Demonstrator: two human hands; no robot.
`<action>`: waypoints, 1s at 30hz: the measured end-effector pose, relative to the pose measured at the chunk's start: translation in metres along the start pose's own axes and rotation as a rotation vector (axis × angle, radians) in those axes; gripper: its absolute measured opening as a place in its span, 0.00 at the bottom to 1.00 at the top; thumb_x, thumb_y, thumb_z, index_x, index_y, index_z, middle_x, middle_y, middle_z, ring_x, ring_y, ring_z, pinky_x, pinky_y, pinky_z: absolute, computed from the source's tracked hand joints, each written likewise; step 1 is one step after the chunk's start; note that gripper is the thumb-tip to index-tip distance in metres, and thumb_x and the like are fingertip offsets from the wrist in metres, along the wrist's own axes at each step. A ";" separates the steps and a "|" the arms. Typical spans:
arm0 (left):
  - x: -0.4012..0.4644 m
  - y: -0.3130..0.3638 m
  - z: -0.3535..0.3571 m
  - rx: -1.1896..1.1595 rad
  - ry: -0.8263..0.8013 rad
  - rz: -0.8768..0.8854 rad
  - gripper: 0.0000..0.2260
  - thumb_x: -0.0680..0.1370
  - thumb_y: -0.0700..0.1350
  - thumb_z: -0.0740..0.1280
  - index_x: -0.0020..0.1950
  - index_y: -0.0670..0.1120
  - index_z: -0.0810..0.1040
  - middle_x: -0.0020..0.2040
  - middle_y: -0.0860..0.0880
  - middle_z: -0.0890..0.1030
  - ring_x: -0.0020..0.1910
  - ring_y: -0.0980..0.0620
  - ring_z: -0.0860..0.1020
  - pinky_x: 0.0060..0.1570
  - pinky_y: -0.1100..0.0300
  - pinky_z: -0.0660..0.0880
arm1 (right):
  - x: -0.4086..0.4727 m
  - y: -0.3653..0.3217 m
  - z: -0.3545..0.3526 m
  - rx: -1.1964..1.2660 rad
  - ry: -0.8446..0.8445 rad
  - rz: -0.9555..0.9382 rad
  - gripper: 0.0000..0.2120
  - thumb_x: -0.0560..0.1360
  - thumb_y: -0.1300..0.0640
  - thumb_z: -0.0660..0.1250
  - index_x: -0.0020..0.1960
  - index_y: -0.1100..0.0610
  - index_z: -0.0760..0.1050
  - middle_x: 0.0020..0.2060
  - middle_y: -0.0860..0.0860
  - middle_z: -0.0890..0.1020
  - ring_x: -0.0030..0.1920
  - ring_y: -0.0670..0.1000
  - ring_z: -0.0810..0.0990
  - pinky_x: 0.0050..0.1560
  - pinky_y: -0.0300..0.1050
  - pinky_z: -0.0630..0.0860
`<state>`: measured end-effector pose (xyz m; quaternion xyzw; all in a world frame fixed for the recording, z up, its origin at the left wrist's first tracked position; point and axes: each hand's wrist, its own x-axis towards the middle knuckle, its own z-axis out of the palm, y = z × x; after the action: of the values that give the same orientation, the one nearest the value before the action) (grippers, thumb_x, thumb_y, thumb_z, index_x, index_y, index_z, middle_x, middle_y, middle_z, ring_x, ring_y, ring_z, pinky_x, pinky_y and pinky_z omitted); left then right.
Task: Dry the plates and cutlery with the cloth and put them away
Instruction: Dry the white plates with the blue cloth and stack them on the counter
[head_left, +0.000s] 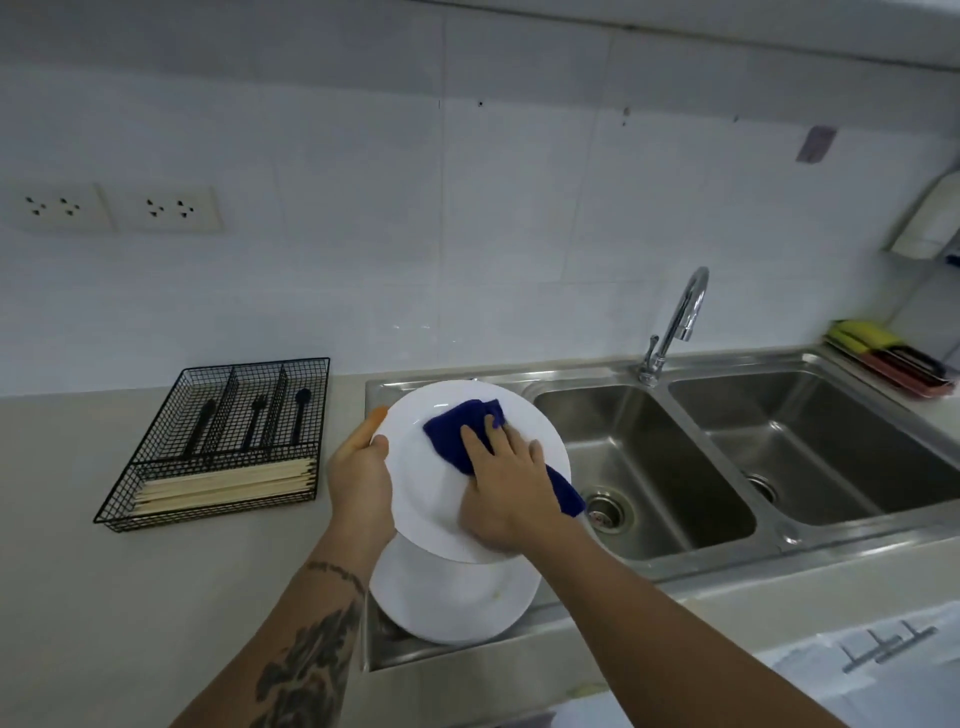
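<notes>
Even, dim, bluish light, soft shadows, glare on faucet (684, 306), slight motion blur on right hand (506, 486), wide-angle bowing at edges.

White plate (431, 499) gripped at its nine o'clock rim by left hand (361, 478); right hand (511, 493) pressing blue cloth (467, 434) flat on its face. Second white plate (452, 597) at six o'clock below. Wire cutlery tray (156, 501) at nine o'clock, double sink (810, 525) at three o'clock.
</notes>
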<state>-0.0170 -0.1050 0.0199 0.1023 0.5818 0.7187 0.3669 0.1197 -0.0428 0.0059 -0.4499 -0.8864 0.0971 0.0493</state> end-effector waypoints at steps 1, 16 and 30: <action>0.001 0.002 -0.001 -0.014 0.003 -0.004 0.20 0.80 0.33 0.58 0.67 0.49 0.79 0.55 0.52 0.82 0.49 0.50 0.81 0.53 0.52 0.79 | -0.001 -0.004 -0.004 0.055 -0.033 -0.042 0.33 0.76 0.55 0.57 0.79 0.51 0.49 0.79 0.54 0.49 0.77 0.57 0.45 0.75 0.60 0.46; -0.005 0.047 0.005 -0.058 0.034 0.062 0.17 0.81 0.33 0.58 0.58 0.47 0.83 0.45 0.54 0.80 0.40 0.56 0.77 0.31 0.69 0.77 | 0.026 -0.006 -0.029 -0.125 0.088 0.055 0.36 0.74 0.51 0.56 0.79 0.52 0.45 0.78 0.55 0.42 0.77 0.61 0.41 0.74 0.64 0.42; -0.006 0.054 0.008 -0.044 -0.087 0.057 0.18 0.82 0.34 0.57 0.64 0.49 0.80 0.53 0.50 0.82 0.47 0.54 0.80 0.42 0.62 0.78 | 0.032 -0.048 -0.035 0.049 0.068 -0.048 0.32 0.80 0.46 0.50 0.79 0.48 0.39 0.78 0.51 0.38 0.77 0.58 0.36 0.71 0.71 0.38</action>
<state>-0.0303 -0.1061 0.0732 0.1418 0.5463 0.7363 0.3733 0.0689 -0.0399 0.0502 -0.4302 -0.8922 0.1019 0.0928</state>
